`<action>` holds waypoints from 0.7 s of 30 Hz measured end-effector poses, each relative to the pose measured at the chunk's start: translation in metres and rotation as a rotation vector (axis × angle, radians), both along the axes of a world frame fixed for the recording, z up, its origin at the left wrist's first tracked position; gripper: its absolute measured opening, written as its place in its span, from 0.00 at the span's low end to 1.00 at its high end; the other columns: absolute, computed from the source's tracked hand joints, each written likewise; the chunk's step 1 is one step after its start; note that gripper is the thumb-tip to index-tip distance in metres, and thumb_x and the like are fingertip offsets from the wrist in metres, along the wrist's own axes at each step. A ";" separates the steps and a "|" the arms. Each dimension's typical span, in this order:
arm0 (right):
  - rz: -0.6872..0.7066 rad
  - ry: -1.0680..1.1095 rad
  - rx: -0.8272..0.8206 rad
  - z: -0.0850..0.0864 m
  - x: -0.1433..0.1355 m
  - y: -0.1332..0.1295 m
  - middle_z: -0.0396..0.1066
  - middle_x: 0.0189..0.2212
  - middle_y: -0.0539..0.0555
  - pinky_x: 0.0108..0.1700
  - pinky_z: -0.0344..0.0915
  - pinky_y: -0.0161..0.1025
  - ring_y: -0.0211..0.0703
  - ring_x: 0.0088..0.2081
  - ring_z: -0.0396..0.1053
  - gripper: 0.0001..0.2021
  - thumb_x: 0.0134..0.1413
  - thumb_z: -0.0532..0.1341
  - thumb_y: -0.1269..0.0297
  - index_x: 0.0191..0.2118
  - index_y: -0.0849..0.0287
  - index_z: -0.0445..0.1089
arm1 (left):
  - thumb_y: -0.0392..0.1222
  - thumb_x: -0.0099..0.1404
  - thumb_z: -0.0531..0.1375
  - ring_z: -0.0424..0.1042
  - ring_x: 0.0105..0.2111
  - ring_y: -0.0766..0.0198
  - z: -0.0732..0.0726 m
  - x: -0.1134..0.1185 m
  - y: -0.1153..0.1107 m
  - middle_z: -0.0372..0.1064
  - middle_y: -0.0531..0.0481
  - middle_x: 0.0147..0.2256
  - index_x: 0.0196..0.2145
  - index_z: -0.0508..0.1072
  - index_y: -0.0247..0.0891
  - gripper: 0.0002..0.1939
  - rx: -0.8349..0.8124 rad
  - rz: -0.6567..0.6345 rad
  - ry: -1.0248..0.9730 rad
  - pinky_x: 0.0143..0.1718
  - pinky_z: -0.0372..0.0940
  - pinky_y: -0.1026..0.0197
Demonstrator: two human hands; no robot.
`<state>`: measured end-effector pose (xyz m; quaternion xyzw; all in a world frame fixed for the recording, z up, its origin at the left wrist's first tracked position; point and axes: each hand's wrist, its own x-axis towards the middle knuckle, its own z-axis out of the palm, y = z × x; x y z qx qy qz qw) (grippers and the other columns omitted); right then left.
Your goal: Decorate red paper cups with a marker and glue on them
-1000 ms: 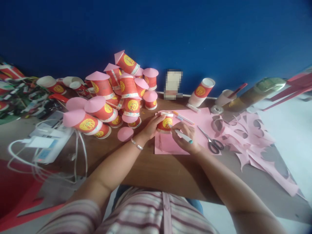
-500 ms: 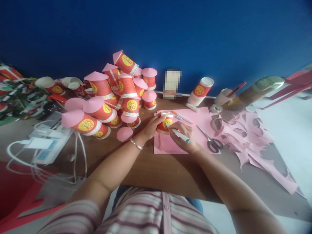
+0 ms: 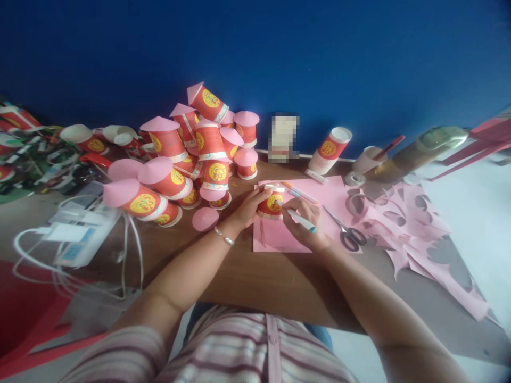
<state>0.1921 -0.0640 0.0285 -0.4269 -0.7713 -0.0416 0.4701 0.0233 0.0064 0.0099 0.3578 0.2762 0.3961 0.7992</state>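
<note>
My left hand (image 3: 248,208) is closed around a red paper cup (image 3: 265,208) with a yellow round emblem and white bands, held over a pink paper sheet (image 3: 279,239). In my right hand (image 3: 305,223) is a white marker (image 3: 301,219) with a teal end, its tip at or very near the cup's emblem. An orange-and-white marker (image 3: 305,194) lies on the sheet just beyond the right hand, and a loose cap (image 3: 293,194) beside it. Scissors (image 3: 348,234) rest to the right of that hand. A pink paper disc (image 3: 205,219) lies left of my left wrist.
Several red cups with pink cone tops (image 3: 159,139) are heaped at the left. A white power strip (image 3: 85,239) with cables sits nearer. Toward the back right are stacked cups (image 3: 330,154), a tape roll (image 3: 355,178) and a bottle (image 3: 419,149). Pink paper scraps (image 3: 411,234) cover the right side.
The right hand with the marker has shifted slightly to the right, and the marker's angle has changed a little. The left hand still holds the cup in about the same place.
</note>
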 end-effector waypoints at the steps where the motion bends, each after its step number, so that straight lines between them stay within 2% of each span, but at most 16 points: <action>1: -0.003 -0.001 0.004 0.000 0.000 0.000 0.76 0.29 0.49 0.31 0.67 0.34 0.37 0.27 0.73 0.05 0.62 0.60 0.73 0.37 0.55 0.68 | 0.50 0.59 0.72 0.78 0.40 0.58 0.000 0.000 0.000 0.79 0.47 0.39 0.44 0.79 0.35 0.20 0.001 -0.002 -0.003 0.46 0.67 0.57; 13: -0.002 -0.022 -0.001 0.002 0.001 0.000 0.76 0.28 0.49 0.31 0.69 0.35 0.38 0.26 0.74 0.05 0.64 0.60 0.72 0.38 0.55 0.67 | 0.51 0.61 0.71 0.77 0.39 0.59 -0.001 -0.001 0.001 0.79 0.45 0.39 0.43 0.79 0.35 0.19 0.000 -0.022 -0.020 0.43 0.68 0.59; 21: -0.011 0.009 0.010 -0.003 0.001 0.002 0.76 0.29 0.49 0.32 0.69 0.35 0.37 0.27 0.74 0.05 0.65 0.59 0.72 0.38 0.54 0.67 | 0.50 0.61 0.71 0.78 0.40 0.59 -0.006 -0.002 0.001 0.80 0.46 0.40 0.46 0.79 0.35 0.19 0.006 -0.050 -0.019 0.43 0.68 0.60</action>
